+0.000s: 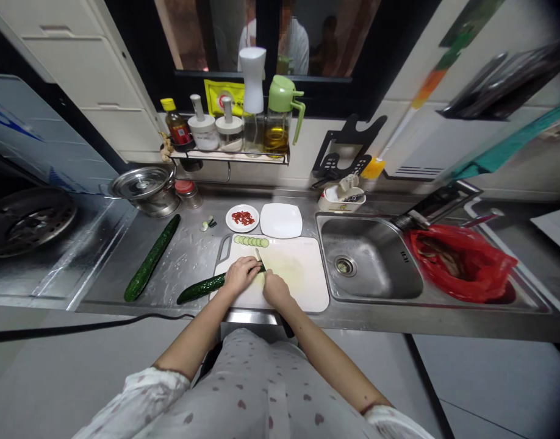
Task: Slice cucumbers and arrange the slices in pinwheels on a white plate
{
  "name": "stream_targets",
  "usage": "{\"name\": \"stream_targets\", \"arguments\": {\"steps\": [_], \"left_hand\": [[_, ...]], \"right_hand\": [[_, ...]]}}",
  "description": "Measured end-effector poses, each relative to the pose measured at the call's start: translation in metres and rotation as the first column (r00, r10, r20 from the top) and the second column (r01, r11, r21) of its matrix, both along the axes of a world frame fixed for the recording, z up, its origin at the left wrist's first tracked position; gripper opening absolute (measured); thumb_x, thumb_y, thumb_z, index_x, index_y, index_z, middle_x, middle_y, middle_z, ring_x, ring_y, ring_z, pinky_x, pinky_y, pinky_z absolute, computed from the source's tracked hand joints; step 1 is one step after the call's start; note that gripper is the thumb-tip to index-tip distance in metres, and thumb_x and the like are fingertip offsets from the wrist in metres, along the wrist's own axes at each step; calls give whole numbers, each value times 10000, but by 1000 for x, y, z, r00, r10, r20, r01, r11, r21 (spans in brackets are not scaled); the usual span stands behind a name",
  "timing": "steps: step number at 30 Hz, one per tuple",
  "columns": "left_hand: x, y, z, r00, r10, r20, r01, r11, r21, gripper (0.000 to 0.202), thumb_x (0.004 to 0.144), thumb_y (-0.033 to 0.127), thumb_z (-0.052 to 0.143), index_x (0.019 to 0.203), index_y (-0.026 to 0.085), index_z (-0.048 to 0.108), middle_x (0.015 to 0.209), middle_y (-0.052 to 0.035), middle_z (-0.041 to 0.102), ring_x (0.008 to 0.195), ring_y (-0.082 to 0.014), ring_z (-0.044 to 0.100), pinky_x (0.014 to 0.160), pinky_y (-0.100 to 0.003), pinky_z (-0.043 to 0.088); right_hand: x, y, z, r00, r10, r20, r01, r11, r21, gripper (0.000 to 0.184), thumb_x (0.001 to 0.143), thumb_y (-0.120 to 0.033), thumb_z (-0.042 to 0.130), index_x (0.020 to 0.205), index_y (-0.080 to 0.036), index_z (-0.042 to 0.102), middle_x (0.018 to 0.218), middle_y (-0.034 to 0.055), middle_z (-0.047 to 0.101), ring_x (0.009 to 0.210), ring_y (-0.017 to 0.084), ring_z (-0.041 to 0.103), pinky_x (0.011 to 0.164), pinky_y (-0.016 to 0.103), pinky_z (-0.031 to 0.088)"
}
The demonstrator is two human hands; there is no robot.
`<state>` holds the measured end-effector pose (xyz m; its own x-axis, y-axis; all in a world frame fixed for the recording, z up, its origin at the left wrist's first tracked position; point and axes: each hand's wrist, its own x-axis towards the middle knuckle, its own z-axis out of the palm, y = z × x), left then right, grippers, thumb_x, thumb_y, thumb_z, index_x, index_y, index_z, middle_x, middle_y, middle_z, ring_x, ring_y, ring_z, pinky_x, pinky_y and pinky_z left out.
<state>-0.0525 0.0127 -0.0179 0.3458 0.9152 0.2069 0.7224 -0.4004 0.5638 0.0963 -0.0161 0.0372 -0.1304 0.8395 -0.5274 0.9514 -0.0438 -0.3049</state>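
Note:
My left hand presses down on a dark green cucumber that lies across the left edge of the white cutting board. My right hand is closed round a knife handle. The knife blade stands at the cucumber's cut end, right beside my left fingers. A row of cucumber slices lies along the board's far edge.
A second whole cucumber lies on the steel counter to the left. Behind the board sit a small plate of red bits and an empty white plate. A sink and a red bag are to the right, a steel pot at the back left.

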Motion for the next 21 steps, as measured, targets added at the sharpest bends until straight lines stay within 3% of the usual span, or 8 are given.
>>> {"name": "stream_targets", "arguments": {"steps": [9,21], "left_hand": [[1,-1,-1,1000,1,-1,-1,1000,10,216,919,321,515,982,259,713,1042,-32,677,999,-175,597,910,-318,483],[1,-2,-1,1000,2,4,-2,1000,13,210,915,305,519,991,256,709,1042,-34,679,995,-175,598,906,-316,482]], "right_hand": [[-5,8,4,1000,-24,-5,24,1000,7,348,882,-63,429,1224,-118,455,1069,164,663,1063,227,633,790,279,447],[9,-23,-7,999,-27,31,28,999,-37,284,863,-68,463,1139,-134,468,1037,165,666,1023,235,643,765,290,443]]}}
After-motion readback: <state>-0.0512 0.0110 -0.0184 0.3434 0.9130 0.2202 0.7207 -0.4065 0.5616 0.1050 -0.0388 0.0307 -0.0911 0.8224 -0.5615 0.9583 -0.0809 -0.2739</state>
